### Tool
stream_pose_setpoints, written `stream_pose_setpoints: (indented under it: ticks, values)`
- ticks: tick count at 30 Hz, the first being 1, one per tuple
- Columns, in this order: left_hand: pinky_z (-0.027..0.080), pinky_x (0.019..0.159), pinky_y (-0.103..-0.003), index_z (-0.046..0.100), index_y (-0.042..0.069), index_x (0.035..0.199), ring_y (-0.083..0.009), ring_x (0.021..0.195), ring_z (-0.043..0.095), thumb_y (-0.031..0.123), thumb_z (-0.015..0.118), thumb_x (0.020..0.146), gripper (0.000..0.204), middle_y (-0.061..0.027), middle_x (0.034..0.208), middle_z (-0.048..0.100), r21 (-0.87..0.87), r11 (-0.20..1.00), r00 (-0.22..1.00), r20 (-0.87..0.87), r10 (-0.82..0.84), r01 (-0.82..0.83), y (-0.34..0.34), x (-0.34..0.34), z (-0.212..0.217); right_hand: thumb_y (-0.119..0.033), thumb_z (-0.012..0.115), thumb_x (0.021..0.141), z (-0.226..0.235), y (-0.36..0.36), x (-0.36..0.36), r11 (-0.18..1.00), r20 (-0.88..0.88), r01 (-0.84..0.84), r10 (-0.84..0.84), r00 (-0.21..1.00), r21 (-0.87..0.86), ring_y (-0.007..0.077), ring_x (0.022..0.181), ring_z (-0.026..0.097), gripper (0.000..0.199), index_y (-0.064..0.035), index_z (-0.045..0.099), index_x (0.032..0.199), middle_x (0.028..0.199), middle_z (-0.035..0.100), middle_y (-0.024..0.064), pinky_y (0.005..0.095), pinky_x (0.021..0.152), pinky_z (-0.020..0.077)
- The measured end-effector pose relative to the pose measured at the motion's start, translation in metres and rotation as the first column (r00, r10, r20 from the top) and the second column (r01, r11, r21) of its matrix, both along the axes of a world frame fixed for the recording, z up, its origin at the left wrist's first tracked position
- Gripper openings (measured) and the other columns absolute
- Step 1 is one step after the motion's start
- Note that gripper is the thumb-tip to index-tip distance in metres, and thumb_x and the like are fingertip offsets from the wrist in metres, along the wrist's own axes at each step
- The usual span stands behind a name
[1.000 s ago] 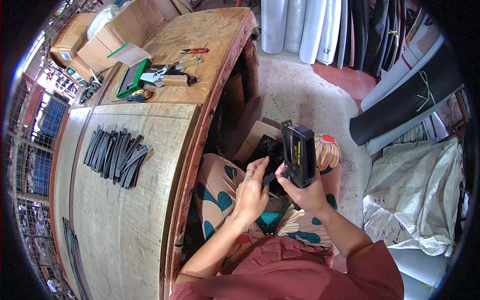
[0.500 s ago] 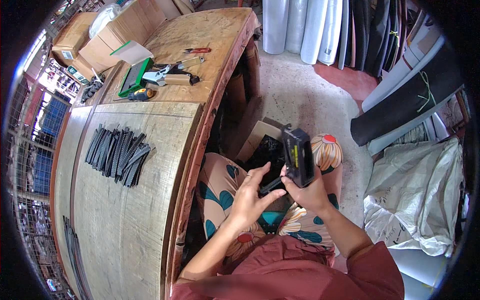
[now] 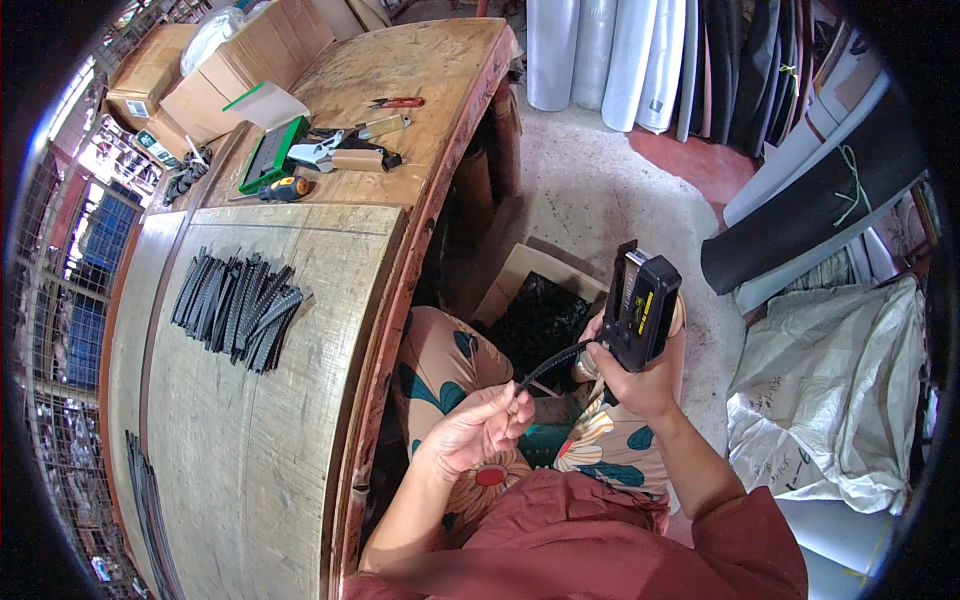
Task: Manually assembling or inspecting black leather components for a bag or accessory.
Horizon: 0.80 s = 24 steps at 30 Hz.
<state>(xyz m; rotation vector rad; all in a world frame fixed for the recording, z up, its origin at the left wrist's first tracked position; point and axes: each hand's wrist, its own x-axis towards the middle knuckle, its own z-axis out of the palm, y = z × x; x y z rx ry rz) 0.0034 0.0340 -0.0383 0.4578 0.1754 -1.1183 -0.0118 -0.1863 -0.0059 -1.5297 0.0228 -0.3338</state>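
Observation:
My right hand is wrapped around a boxy black hand tool with yellow lettering and a bright metal strip along one side. From its lower end a thin black ribbed strip reaches down to my left hand. Left thumb and fingertips pinch the strip's near end, and the strip bends slightly. Where its far end meets the tool is partly hidden by my right fingers. Beneath, between my knees, sits a cardboard box holding a heap of small black pieces.
On the worktable at my left lie a pile of black ribbed strips and longer thin strips. Farther back are a green-edged case, a yellow-black screwdriver and red-handled pliers. Rolls and a white sack are at right.
My right hand has moved right and turned the tool, so its lettered side shows. My left hand has drawn down and back, fingers now closed on the strip, which is stretched out longer between both hands.

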Motion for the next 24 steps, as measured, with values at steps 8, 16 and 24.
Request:
stream_pose_setpoints:
  ticks: [8,16,24]
  values:
    - [0.052,0.074,-0.026,0.061,0.006,0.093,-0.0163,0.096,0.059,0.011,0.061,0.088,0.008,-0.0092,0.112,0.059,0.075,0.967,0.953,0.204,0.225,-0.244,-0.01,0.0,0.011,0.005,0.062,0.078,-0.026,-0.002,-0.011,0.994,-0.078,-0.045,0.037,0.996,-0.095,0.0113,0.08,0.06,0.02,0.0002,0.057,0.097,0.087,0.062,0.004,0.0252,0.072,0.0482]
    - [0.046,0.096,-0.039,0.063,0.004,0.09,-0.024,0.104,0.06,0.005,0.059,0.087,0.005,-0.0134,0.111,0.06,0.099,0.875,0.812,0.434,0.391,-0.474,-0.027,0.0,0.015,0.007,0.061,0.077,-0.021,0.014,-0.021,0.995,-0.129,-0.1,0.098,0.987,-0.002,0.0082,0.077,0.054,0.021,-0.0025,0.055,0.094,0.087,0.057,0.0015,0.0239,0.067,0.0448]
    - [0.051,0.089,-0.035,0.062,0.001,0.09,-0.0203,0.096,0.063,0.006,0.061,0.087,0.007,-0.0117,0.101,0.064,0.22,0.789,0.707,0.619,0.342,-0.574,-0.031,-0.001,0.01,0.005,0.063,0.078,-0.026,0.017,-0.026,0.994,-0.151,-0.107,0.102,0.983,-0.025,0.0094,0.081,0.06,0.022,-0.0007,0.057,0.098,0.087,0.062,0.0027,0.0242,0.071,0.048]
